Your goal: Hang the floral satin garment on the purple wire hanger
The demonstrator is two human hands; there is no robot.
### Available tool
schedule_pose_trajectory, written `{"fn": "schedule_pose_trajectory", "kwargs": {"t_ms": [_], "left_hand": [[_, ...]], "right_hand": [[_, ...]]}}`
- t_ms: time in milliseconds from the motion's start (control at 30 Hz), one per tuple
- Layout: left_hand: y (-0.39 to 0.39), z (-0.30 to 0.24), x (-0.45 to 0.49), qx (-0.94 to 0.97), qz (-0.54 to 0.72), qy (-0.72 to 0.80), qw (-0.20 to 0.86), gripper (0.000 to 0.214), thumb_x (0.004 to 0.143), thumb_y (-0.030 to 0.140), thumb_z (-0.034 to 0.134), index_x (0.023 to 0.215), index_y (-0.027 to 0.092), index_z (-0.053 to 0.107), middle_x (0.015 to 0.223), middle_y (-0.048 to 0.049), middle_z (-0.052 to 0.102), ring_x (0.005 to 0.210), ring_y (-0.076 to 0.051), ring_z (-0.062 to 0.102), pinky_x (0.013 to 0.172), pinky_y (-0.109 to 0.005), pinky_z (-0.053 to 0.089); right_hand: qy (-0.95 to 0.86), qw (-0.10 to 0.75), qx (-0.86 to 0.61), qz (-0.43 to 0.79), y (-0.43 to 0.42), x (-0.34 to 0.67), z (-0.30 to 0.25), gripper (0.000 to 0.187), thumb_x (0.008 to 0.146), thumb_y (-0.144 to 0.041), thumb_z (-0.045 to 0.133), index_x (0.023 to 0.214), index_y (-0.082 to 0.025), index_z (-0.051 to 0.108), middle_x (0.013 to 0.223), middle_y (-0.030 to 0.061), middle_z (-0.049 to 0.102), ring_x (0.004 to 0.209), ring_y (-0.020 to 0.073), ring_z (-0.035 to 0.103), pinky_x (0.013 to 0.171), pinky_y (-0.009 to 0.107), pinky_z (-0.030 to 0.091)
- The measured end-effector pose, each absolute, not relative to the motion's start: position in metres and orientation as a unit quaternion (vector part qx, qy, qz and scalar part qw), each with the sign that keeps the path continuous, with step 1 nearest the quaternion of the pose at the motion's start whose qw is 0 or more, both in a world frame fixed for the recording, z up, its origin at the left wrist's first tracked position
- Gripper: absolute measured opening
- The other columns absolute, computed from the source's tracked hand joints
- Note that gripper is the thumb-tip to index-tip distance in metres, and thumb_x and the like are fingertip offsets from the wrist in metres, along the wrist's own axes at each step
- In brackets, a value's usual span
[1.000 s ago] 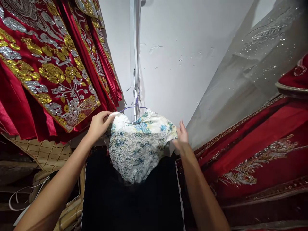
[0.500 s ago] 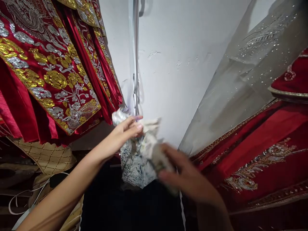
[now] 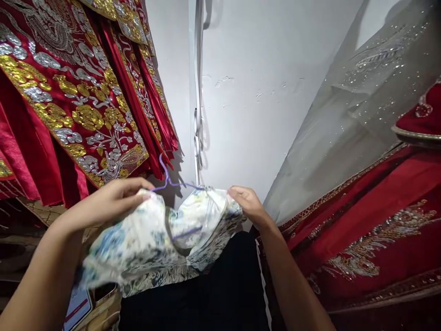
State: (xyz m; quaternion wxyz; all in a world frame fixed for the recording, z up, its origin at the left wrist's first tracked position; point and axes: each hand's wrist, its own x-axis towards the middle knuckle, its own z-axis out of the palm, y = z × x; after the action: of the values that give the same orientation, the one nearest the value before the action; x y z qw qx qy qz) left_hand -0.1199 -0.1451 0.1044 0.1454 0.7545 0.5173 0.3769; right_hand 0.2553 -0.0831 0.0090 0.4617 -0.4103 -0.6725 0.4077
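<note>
A small white garment with a blue and green flower pattern [image 3: 151, 239] hangs on a thin purple wire hanger [image 3: 167, 177]. It is tipped toward me, so its inside shows. My left hand [image 3: 110, 202] is closed on the garment's left shoulder. My right hand [image 3: 246, 204] pinches its right shoulder. The hanger's hook sticks up between my hands, free of any rail.
Red robes with gold and silver embroidery [image 3: 69, 92] hang at the upper left. More red embroidered cloth [image 3: 361, 230] and a grey sequined veil [image 3: 361, 101] fill the right. A white wall with a vertical strip [image 3: 198, 92] is ahead. Black fabric [image 3: 193, 294] lies below; a phone [image 3: 77, 308] shows at bottom left.
The garment has come off the wall strip and moved down toward me. It was bunched half a second ago; both hands now spread it by the shoulders, tipped open.
</note>
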Motion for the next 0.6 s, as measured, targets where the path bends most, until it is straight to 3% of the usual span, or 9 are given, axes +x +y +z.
{"fn": "schedule_pose_trajectory", "kwargs": {"t_ms": [133,233,400,600], "left_hand": [[-0.116,0.091,-0.112,0.695,0.492,0.523,0.036,0.029,0.084,0.042,0.065,0.108,0.026,0.067,0.105,-0.0044,0.071,0.095,-0.022,0.067,0.087,-0.034,0.056],[-0.118,0.064,-0.083,0.667,0.552,0.498,-0.048,0.022,0.090,0.038,0.059,0.102,0.022,0.066,0.102,-0.0045,0.069,0.090,-0.020,0.065,0.085,-0.033,0.053],[-0.120,0.003,-0.029,0.767,0.453,0.455,0.000,0.024,0.096,0.035,0.050,0.103,0.022,0.068,0.091,-0.0049,0.072,0.077,-0.019,0.063,0.078,-0.032,0.048],[-0.099,-0.034,-0.007,0.774,0.322,0.534,0.111,0.042,0.099,0.047,0.039,0.132,0.026,0.056,0.081,-0.0044,0.069,0.069,-0.021,0.064,0.060,-0.027,0.040]], "right_hand": [[-0.582,0.589,-0.423,0.368,-0.052,0.257,0.024,0.045,0.080,-0.064,0.064,0.082,-0.019,0.068,0.075,0.0053,0.068,0.074,0.0228,0.063,0.062,0.030,0.049],[-0.568,0.621,-0.418,0.343,-0.032,0.254,0.032,0.049,0.077,-0.068,0.064,0.083,-0.019,0.068,0.078,0.0060,0.069,0.079,0.0241,0.065,0.067,0.032,0.051],[-0.585,0.625,-0.437,0.276,-0.025,0.246,0.040,0.057,0.079,-0.071,0.058,0.092,-0.017,0.069,0.085,0.0075,0.071,0.088,0.0252,0.066,0.074,0.033,0.053],[-0.507,0.698,-0.449,0.233,-0.024,0.266,0.031,0.057,0.077,-0.066,0.065,0.104,-0.017,0.069,0.105,0.0116,0.071,0.113,0.0271,0.062,0.095,0.038,0.051]]}}
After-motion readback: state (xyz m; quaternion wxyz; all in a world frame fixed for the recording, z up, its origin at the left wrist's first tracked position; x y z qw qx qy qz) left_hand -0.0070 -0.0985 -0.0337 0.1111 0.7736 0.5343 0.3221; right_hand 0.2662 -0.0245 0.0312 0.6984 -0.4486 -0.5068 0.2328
